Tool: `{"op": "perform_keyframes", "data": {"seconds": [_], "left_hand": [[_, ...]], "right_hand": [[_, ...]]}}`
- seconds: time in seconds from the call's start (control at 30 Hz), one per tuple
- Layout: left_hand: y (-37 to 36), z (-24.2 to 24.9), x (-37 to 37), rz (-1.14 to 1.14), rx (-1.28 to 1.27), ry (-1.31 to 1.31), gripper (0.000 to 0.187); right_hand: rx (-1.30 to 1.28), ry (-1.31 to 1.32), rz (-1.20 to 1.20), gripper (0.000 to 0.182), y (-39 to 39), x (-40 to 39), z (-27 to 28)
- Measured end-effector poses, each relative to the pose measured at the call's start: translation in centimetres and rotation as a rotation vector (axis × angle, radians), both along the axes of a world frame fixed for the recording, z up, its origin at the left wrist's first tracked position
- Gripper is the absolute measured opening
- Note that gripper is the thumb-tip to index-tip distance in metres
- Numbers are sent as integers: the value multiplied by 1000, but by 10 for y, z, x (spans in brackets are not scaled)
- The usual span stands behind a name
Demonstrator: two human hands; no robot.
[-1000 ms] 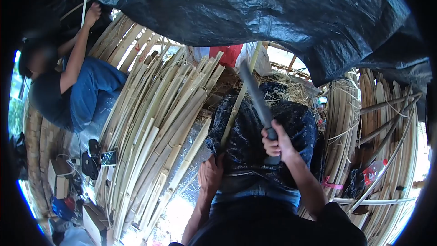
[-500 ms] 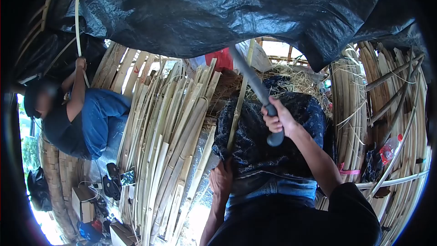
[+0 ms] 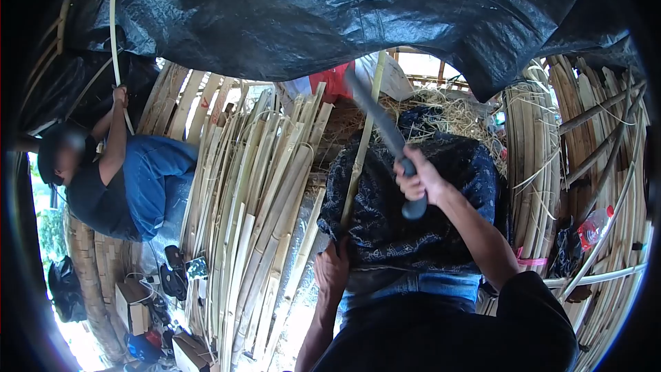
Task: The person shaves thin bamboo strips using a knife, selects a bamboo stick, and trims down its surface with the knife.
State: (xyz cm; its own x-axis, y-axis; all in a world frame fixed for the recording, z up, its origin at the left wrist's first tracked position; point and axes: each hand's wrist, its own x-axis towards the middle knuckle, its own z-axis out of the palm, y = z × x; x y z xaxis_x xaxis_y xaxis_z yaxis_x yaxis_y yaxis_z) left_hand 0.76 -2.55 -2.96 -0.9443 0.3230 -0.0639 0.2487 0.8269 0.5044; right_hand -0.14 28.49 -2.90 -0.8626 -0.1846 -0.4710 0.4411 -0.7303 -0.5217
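Observation:
My right hand (image 3: 421,178) is closed round the dark handle of a long-bladed machete (image 3: 375,114), its blade pointing up and away to the left. Behind the blade runs a long narrow bamboo strip (image 3: 359,165), which overlaps the blade in this view. The strip's near end reaches my left hand (image 3: 332,266), whose fingers are curled round it at the edge of a dark patterned cloth (image 3: 413,248). That cloth covers my lap, and the strip lies along its left side.
Many split bamboo strips (image 3: 258,213) lie in a pile on my left. Bundled strips (image 3: 531,151) stand on my right near a plastic bottle (image 3: 596,227). A black tarp (image 3: 330,14) hangs ahead. At far left a seated person (image 3: 103,179) holds another strip (image 3: 115,27).
The view has shifted slightly. Both hands keep their holds, and the machete stays at nearly the same slant across the bamboo strip.

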Motion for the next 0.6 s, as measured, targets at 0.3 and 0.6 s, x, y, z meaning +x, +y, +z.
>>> {"op": "perform_keyframes", "data": {"seconds": [0.3, 0.6], "left_hand": [[5, 0, -7, -9, -8, 44, 35], [-3, -1, -12, -50, 100, -11, 31]], "right_hand": [[21, -34, 240, 57, -11, 14, -15], [-268, -39, 258, 54, -24, 17, -24]]}}
